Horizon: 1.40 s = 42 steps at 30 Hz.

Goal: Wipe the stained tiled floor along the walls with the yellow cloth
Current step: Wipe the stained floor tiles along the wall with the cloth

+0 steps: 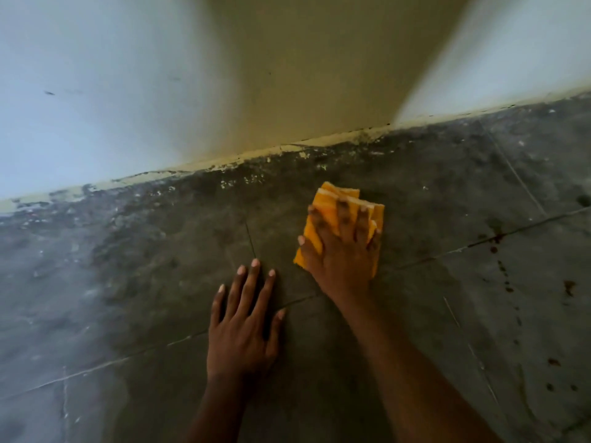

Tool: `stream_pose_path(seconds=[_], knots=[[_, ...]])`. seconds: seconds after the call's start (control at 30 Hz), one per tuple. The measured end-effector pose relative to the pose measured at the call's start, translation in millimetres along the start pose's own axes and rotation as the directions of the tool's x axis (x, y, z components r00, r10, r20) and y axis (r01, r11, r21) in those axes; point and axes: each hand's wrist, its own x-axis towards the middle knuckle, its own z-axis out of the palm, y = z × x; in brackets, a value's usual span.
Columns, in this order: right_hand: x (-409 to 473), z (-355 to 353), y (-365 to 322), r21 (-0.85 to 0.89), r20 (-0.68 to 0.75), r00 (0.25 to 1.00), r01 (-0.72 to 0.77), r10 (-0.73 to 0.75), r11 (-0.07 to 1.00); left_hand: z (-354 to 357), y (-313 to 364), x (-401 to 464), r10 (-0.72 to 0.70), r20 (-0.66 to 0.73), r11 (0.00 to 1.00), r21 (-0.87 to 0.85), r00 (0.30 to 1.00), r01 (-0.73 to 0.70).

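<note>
A folded yellow cloth lies flat on the dark grey tiled floor, a short way out from the wall. My right hand presses on it with fingers spread and straight, covering most of it. To the left and a little nearer me, my left hand rests flat on a bare tile, fingers spread, holding nothing. The tiles are smeared and blotchy, with pale flecks thickest along the wall's foot.
A pale wall runs across the top, meeting the floor at a chipped cream skirting strip. Dark reddish drops trail down the tiles at the right. Grout lines cross the floor diagonally.
</note>
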Motion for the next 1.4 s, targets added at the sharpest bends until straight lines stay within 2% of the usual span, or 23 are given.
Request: stream_pose_path(seconds=[0.03,0.07,0.1,0.13,0.2,0.23,0.27,0.33,0.4,0.47,0.5,0.57,0.63,0.7,0.77,0.83,0.9,0.97,1.0,1.13,1.3,1.33,1.4], knots=[[-7.5,-3.6,13.0,-0.032,0.023,0.997,0.076,-0.075,0.997,-0.2,-1.6,2.0,-0.002,0.003,1.0,-0.002,1.0,0.002],[-10.1,-8.4,29.3,-0.051,0.047,0.995,0.088,-0.086,0.995,0.1,-0.7,1.6,-0.006,0.002,1.0,0.002,1.0,0.006],[-4.3,-11.5,43.5,-0.062,0.051,0.998,0.032,-0.029,0.998,-0.4,1.2,0.2,-0.008,-0.001,1.0,0.002,1.0,0.008],[9.7,-11.8,49.5,-0.042,0.044,0.994,-0.099,0.1,0.994,0.3,0.4,2.0,-0.001,-0.002,1.0,-0.008,1.0,0.001],[53.2,-9.4,39.9,0.071,0.015,0.923,-0.385,0.385,0.92,2.7,-0.6,1.9,-0.002,-0.013,1.0,-0.016,1.0,0.002],[74.8,-6.4,26.3,0.118,0.011,0.88,-0.472,0.474,0.874,3.7,-1.3,1.2,-0.001,-0.013,1.0,-0.011,1.0,0.001],[92.8,-4.1,11.7,0.145,0.015,0.864,-0.5,0.503,0.854,4.1,-1.6,1.0,0.002,-0.012,1.0,-0.011,1.0,-0.002],[109.2,0.3,-11.8,0.12,0.027,0.927,-0.375,0.374,0.919,5.1,-2.3,1.4,0.0,-0.013,1.0,-0.013,1.0,0.0],[94.4,-1.8,-10.5,0.029,0.093,0.991,-0.099,0.096,0.995,4.3,-2.6,2.1,0.003,0.008,1.0,-0.009,1.0,-0.003],[68.1,-6.9,14.9,-0.049,0.142,0.975,0.177,-0.169,0.983,1.6,-1.3,1.8,-0.007,0.004,1.0,-0.018,1.0,0.007],[59.5,-9.1,32.9,-0.063,0.156,0.962,0.238,-0.226,0.969,0.3,-0.6,1.9,-0.008,0.004,1.0,-0.016,1.0,0.008],[63.3,-12.3,59.7,-0.065,0.139,0.975,0.184,-0.174,0.981,-1.7,0.9,3.1,-0.007,0.019,1.0,-0.013,1.0,0.007],[86.9,-9.8,58.3,-0.031,0.086,0.994,-0.067,0.069,0.997,-0.5,0.2,3.1,-0.009,0.025,1.0,-0.004,1.0,0.009],[121.2,-9.5,32.4,0.083,0.06,0.936,-0.351,0.346,0.933,0.6,-0.5,1.2,-0.004,0.021,1.0,-0.001,1.0,0.004],[150.4,-8.1,-1.3,0.17,0.085,0.882,-0.472,0.464,0.865,2.1,-2.6,0.4,0.004,0.012,1.0,0.004,1.0,-0.004],[157.3,-2.8,-24.2,0.177,0.087,0.913,-0.407,0.398,0.896,2.4,-2.6,0.9,0.003,0.005,1.0,0.011,1.0,-0.003],[144.0,0.0,-29.9,0.126,0.075,0.972,-0.229,0.22,0.965,1.5,-0.3,1.6,0.0,-0.004,1.0,0.007,1.0,0.0],[121.6,-3.5,-20.3,0.094,0.094,0.994,-0.062,0.053,0.994,0.5,-1.2,2.9,0.007,0.003,1.0,0.005,1.0,-0.007],[108.4,-4.1,-12.5,0.073,0.105,0.994,-0.025,0.018,0.997,0.4,-2.2,2.7,0.007,0.01,1.0,0.002,1.0,-0.007],[78.5,-6.8,13.9,0.035,0.092,0.986,-0.142,0.138,0.989,1.1,-2.2,1.5,-0.002,0.031,1.0,0.015,1.0,0.001],[154.1,-3.8,-9.9,0.165,0.078,0.892,-0.452,0.445,0.877,1.4,-1.7,1.8,-0.006,0.02,1.0,0.016,1.0,0.006],[161.4,-2.9,-18.4,0.173,0.061,0.894,-0.447,0.444,0.878,1.0,-0.9,1.9,-0.004,0.025,1.0,0.018,1.0,0.003],[154.8,2.0,-29.5,0.129,0.026,0.967,-0.255,0.254,0.958,-0.7,-1.2,1.1,-0.008,0.015,1.0,0.006,1.0,0.008]])
